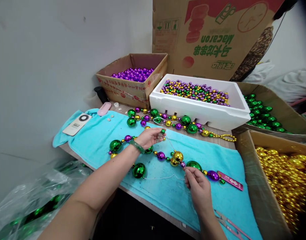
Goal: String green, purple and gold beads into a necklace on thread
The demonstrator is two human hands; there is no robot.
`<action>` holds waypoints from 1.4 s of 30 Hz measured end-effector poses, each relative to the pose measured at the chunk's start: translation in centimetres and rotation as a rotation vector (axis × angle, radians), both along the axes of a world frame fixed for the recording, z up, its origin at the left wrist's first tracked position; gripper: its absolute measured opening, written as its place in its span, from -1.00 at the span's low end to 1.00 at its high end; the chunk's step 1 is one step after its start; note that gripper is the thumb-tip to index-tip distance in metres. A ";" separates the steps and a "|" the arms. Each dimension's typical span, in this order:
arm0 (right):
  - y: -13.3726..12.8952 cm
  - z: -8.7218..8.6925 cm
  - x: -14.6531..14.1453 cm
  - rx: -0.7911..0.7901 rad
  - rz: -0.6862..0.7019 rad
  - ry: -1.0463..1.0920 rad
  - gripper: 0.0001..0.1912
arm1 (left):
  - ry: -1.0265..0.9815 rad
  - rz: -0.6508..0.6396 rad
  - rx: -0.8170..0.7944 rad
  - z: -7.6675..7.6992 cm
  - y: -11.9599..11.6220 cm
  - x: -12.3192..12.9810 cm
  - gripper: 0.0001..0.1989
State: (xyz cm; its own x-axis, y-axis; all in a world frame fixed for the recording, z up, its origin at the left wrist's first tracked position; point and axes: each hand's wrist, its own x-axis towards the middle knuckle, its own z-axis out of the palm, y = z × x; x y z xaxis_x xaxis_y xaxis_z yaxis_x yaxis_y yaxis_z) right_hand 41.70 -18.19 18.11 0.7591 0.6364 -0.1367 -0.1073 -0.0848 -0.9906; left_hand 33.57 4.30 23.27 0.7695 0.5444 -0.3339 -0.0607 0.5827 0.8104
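Note:
My left hand (151,136), with a green bangle (137,146) at its wrist, is closed in a pinch at a small green bead (163,131). From there a thin string (171,143) slants down to gold balls (178,156). My right hand (198,185) pinches the string close to a small purple bead (183,164); its fingertips hide the exact grip. Big green, purple and gold balls form a strand on the blue towel (153,191). Loose string trails from a large green ball (138,170) toward my right hand.
Behind lie a finished-looking bead strand (178,126), a white foam box (193,111) of mixed beads and a carton (122,90) of purple balls. A carton (270,186) of gold beads stands right. Scissors (230,224), a pink strip (231,181) and a phone (77,124) rest on the towel.

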 end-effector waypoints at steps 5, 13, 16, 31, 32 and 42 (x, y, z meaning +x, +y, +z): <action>0.3 -0.3 0.1 -0.016 0.025 0.017 -0.59 | 0.066 -0.157 0.178 0.1 -0.2 -0.2 -0.79; 0.2 -1.1 0.4 0.014 0.038 0.121 -0.63 | 0.574 0.080 1.269 -0.8 6.7 -1.2 -0.73; 0.2 -1.2 0.5 0.010 0.033 0.152 -0.62 | 0.814 -0.086 1.562 -1.8 9.2 -1.9 -0.57; 0.2 -1.0 -0.1 0.008 0.087 0.096 -0.63 | 0.409 0.116 0.720 -0.2 6.5 -0.4 -0.75; 0.2 -1.0 -0.1 0.009 0.086 0.083 -0.63 | 0.287 0.076 0.495 0.3 5.5 -0.3 -0.79; 0.1 -0.1 -0.2 0.035 0.059 -0.006 -0.65 | 0.044 0.017 -0.076 2.0 1.0 -0.7 -0.80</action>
